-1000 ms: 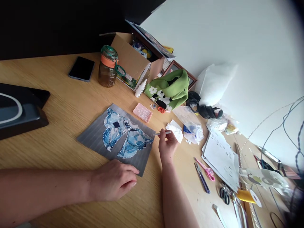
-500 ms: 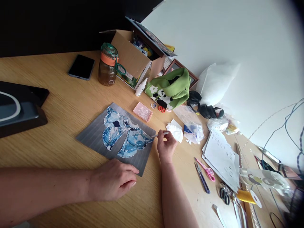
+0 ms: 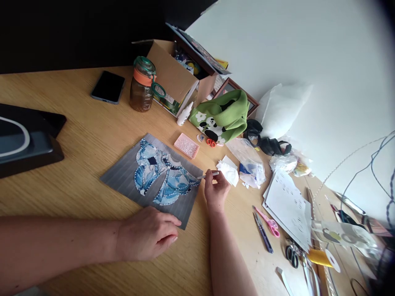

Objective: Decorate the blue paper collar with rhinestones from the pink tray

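Observation:
On the desk lies a grey sheet point(image 3: 119, 174) bearing a blue-and-white dress picture point(image 3: 174, 183), its outlines dotted with small white beads. My left hand point(image 3: 148, 234) rests on the sheet's near edge, fingers laid loosely flat with nothing in them. A thin white pen-like stick point(image 3: 207, 176) is pinched in my right hand point(image 3: 217, 191). Its tip is at the right end of the dress picture; whether it touches is too small to tell. Beyond the sheet sits a pink tray point(image 3: 187, 146) of tiny clear beads. Crumpled white tissue point(image 3: 228, 170) is beside my right hand.
A lidded jar point(image 3: 142, 88), phone point(image 3: 108, 87), cardboard box point(image 3: 173, 76), white bottle point(image 3: 185, 114) and green panda bag point(image 3: 220, 117) stand behind. To the right are pink scissors point(image 3: 270, 224), a purple-handled cutter point(image 3: 263, 232), papers point(image 3: 288, 205) and headphones point(image 3: 267, 139).
The view has shifted very slightly, so the desk items appear a little further right. Both hands, the stick and the sheet keep nearly the same positions.

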Demonstrator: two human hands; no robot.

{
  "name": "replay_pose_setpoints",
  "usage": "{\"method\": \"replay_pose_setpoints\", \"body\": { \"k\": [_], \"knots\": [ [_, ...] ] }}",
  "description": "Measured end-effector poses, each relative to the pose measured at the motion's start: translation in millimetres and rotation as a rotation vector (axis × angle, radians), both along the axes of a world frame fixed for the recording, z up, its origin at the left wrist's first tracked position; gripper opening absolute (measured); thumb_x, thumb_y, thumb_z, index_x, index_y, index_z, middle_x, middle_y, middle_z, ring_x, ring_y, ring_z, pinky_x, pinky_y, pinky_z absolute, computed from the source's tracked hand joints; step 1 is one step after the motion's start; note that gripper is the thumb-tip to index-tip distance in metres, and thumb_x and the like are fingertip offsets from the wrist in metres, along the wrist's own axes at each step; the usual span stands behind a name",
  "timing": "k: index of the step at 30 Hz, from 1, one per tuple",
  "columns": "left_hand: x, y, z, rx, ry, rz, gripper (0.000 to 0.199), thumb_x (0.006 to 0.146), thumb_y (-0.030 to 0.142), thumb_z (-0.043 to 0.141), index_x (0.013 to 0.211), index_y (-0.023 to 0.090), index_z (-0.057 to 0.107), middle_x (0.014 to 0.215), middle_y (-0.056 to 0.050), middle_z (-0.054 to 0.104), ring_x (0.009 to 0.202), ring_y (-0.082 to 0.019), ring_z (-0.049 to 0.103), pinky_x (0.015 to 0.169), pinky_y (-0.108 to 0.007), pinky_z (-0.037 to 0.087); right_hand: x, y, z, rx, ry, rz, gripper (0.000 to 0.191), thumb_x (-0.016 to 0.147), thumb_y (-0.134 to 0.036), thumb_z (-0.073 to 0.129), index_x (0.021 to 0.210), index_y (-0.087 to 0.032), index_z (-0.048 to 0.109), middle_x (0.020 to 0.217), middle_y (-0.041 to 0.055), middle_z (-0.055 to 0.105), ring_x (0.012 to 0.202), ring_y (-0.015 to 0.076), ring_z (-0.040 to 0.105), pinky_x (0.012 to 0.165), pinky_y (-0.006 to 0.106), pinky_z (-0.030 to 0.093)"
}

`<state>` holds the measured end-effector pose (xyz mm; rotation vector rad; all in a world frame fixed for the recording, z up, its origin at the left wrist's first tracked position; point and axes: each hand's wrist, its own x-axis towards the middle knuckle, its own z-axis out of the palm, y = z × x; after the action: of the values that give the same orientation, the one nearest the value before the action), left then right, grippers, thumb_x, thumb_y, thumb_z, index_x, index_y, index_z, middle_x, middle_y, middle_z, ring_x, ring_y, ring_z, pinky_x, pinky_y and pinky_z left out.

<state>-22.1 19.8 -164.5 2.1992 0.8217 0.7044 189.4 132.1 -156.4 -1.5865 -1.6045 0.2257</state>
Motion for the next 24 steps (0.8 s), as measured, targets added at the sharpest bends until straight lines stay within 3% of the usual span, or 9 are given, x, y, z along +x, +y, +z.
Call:
{"method": "replay_pose_setpoints", "body": {
  "k": [16,24],
  "knots": [
    [1.8,0.3,-6.4,0.055,-0.048,0.01,0.024,0.094,0.019,0.049,0.086,0.017,0.071,0.111,-0.004,0.073,0.091,-0.021,0.073,0.078,-0.028,0.057,2.0,0.6,-2.3,0.006,0.008,-0.01,0.036,0.089,-0.045,0.051,0.064,-0.02,0.055,0.058,0.0005,0.063,0.054,0.0141,0.057,0.06,0.027,0.043],
    [2.7,0.4,-3.3,-0.007,-0.022,-0.001,0.02,0.09,0.016,0.052,0.079,0.018,0.068,0.112,-0.003,0.073,0.094,-0.02,0.072,0.08,-0.026,0.056,6.9,8.3,0.4,-0.016,0.179,-0.068,0.036,0.088,-0.05,0.056,0.07,-0.02,0.058,0.062,0.0022,0.066,0.06,0.0174,0.063,0.063,0.029,0.048]
  ]
}}
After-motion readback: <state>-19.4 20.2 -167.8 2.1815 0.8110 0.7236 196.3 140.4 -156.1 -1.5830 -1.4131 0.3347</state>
